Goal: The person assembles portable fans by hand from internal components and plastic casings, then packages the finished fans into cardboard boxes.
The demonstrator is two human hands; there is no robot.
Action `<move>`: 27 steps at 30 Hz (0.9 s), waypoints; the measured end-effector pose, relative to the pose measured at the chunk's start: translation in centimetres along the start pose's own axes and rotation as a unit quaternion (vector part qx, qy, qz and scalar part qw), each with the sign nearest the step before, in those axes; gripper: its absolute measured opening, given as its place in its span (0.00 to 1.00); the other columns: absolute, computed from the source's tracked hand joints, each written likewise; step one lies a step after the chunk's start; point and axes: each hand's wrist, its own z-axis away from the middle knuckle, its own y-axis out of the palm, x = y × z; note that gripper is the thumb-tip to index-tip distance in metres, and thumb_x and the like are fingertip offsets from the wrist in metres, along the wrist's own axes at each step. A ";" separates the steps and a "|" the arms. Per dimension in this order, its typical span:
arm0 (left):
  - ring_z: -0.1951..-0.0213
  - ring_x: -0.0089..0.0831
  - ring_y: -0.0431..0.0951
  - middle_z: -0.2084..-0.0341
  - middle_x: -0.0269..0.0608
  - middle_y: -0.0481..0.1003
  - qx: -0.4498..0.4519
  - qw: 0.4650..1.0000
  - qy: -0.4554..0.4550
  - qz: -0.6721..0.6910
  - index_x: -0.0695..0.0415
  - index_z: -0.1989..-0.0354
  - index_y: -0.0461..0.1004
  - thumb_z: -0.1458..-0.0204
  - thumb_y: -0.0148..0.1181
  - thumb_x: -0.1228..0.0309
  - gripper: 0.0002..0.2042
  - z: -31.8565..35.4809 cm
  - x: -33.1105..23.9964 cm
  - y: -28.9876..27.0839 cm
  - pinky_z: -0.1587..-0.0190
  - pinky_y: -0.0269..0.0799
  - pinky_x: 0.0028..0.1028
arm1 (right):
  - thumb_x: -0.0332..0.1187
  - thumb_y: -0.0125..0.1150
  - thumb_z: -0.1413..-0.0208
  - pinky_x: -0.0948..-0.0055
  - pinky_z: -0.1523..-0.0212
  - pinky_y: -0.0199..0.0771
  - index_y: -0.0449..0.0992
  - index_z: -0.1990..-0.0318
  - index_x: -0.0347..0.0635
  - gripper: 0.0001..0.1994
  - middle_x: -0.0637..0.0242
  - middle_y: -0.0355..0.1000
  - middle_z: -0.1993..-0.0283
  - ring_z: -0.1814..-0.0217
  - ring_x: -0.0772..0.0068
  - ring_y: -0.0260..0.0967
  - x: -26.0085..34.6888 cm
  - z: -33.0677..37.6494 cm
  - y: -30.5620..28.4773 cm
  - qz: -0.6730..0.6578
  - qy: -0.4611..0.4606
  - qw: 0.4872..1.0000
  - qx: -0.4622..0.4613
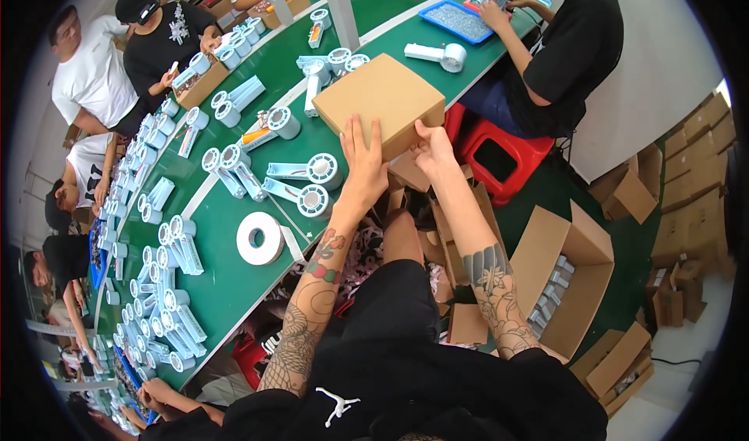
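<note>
A closed brown cardboard box (382,90) sits over the near edge of the green table, tilted slightly in view. My left hand (363,160) grips its near left part, fingers stretched over the top face. My right hand (433,152) holds the near right corner, with the thumb up against the side and the other fingers partly hidden. Just left of the box lie light blue handheld fan bodies (312,199) with round heads and long handles. A roll of white tape or labels (260,238) lies flat by the table edge, its loose end hanging toward me.
More fan bodies crowd the green table (234,285) on the left. A co-worker (577,51) sits at the right by a blue tray (460,21). Beside me stand a red stool (515,156) and an open carton (538,262) holding fan bodies. Several people work across the table.
</note>
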 end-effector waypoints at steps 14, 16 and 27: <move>0.41 0.40 0.66 0.38 0.47 0.64 -0.056 0.939 0.031 0.339 0.56 0.37 0.63 0.56 0.70 0.70 0.35 -5.4 0.9 -11.3 0.38 0.60 0.37 | 0.33 0.64 0.47 0.71 0.53 0.73 0.70 0.50 0.29 0.20 0.56 0.73 0.57 0.60 0.64 0.73 11.5 5.9 11.2 0.196 -0.306 0.929 0.068; 0.53 0.30 0.74 0.50 0.42 0.75 -0.124 0.924 -0.061 0.358 0.58 0.43 0.69 0.53 0.64 0.77 0.25 -8.2 2.5 -11.6 0.50 0.69 0.26 | 0.33 0.64 0.48 0.70 0.50 0.71 0.69 0.49 0.30 0.21 0.56 0.73 0.56 0.59 0.62 0.73 11.3 6.3 12.7 0.270 -0.405 0.872 0.054; 0.57 0.28 0.76 0.56 0.44 0.78 -0.192 0.866 -0.100 0.451 0.63 0.49 0.70 0.51 0.56 0.84 0.19 -12.5 11.3 -8.6 0.53 0.71 0.24 | 0.29 0.67 0.65 0.67 0.48 0.71 0.70 0.46 0.39 0.31 0.61 0.74 0.54 0.53 0.62 0.72 11.0 3.8 27.7 0.716 -0.673 0.085 0.165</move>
